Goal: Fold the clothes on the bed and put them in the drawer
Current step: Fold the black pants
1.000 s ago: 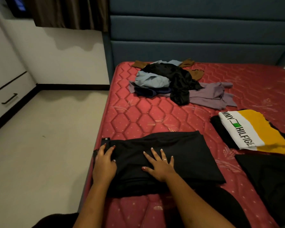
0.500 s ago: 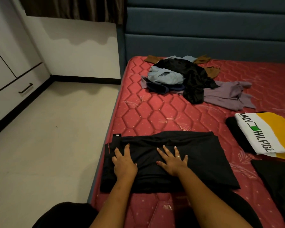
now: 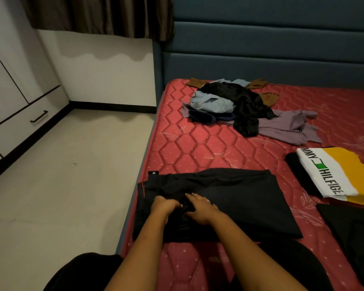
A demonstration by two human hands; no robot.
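Left hand [image 3: 165, 205] has fingers curled into a fold of the black garment [image 3: 240, 198]. Right hand [image 3: 200, 208] lies just beside it, fingers fairly straight, flat on the same cloth. We see the garment spread under both hands on the red mattress [image 3: 198, 148]. Unfolded pile [image 3: 237, 101] lies well beyond the hands, folded white-yellow shirt [image 3: 332, 171] off right, and the drawer [image 3: 23, 127] far left.

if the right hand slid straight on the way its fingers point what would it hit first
The right hand would likely cross only more of the black garment it rests on, passing close beside the left hand, then reach bare red mattress past the far edge.
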